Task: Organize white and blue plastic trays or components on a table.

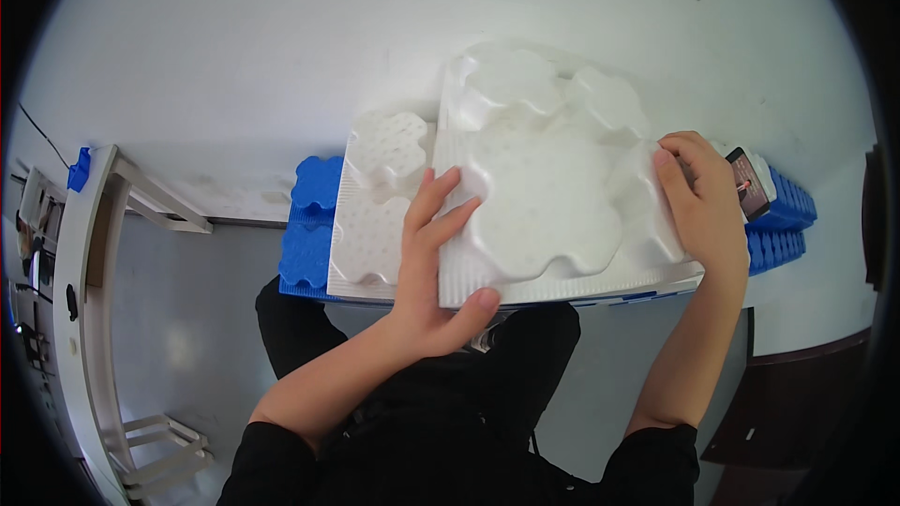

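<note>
A large white moulded tray (548, 201) with wavy-edged raised shapes lies in front of me at the top of a stack. My left hand (427, 272) grips its near left corner, the fingers spread along the left side and the thumb on the front edge. On the tray's right side, my right hand (701, 192) is closed over the edge, with its fingertips on the far part. Beside my left hand is another white moulded piece (370, 234) with a dimpled surface, lower than the tray. Blue moulded pieces (309, 256) show at its left.
More blue ribbed pieces (778, 250) stand to the right, next to a dark printed card (750, 186). A white wall (281, 56) rises behind the stack. At the left are a long pale table (80, 290) and a low white frame (164, 454) on the grey floor (187, 319).
</note>
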`<state>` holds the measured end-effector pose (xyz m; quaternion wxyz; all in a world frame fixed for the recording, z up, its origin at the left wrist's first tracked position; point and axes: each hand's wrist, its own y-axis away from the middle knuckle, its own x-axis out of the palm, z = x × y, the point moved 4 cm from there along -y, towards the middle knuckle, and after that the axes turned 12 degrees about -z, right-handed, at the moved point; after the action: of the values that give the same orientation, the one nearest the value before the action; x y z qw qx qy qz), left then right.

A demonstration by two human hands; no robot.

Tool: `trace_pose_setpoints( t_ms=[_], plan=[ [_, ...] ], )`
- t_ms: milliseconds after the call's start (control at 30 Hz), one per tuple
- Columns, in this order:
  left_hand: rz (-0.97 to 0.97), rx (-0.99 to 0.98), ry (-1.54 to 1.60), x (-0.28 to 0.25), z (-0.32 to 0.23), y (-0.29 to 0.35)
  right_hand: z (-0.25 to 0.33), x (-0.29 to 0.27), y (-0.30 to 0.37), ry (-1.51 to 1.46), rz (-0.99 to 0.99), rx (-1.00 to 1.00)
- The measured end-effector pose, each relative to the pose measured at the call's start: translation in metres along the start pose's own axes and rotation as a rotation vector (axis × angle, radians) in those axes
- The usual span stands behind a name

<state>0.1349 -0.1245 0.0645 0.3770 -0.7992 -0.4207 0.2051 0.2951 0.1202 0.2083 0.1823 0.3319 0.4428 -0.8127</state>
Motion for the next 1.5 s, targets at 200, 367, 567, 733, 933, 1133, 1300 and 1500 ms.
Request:
trace_pose_setpoints(
  t_ms=[200, 367, 567, 733, 933, 1133, 1300, 1500],
  plan=[
    [0.005, -0.009, -0.047, 0.012, 0.013, -0.013, -0.027, 0.006, -0.014, -0.017, 0.045, 0.062],
    [-0.008, -0.086, 0.032, 0.008, 0.035, 0.006, -0.009, 0.019, -0.009, 0.104, 0.075, 0.085],
    [0.007, -0.084, 0.056, 0.010, 0.042, 0.011, -0.020, 0.022, -0.003, 0.027, 0.084, 0.078],
    [0.009, -0.082, 0.066, 0.012, 0.046, 0.009, -0.022, 0.026, -0.007, 0.002, 0.095, 0.111],
    [0.018, -0.066, 0.052, 0.010, 0.045, 0.015, -0.018, 0.024, 0.003, -0.003, 0.047, 0.050],
    [-0.009, -0.062, 0.074, 0.009, 0.043, 0.017, -0.018, 0.022, 0.006, 0.037, 0.038, 0.032],
    [0.053, -0.099, 0.044, 0.006, 0.046, 0.020, -0.025, 0.022, 0.009, -0.006, 0.004, 0.022],
    [0.099, -0.152, 0.114, -0.002, 0.050, 0.030, -0.072, -0.012, 0.031, -0.307, -0.109, 0.348]
  ],
)
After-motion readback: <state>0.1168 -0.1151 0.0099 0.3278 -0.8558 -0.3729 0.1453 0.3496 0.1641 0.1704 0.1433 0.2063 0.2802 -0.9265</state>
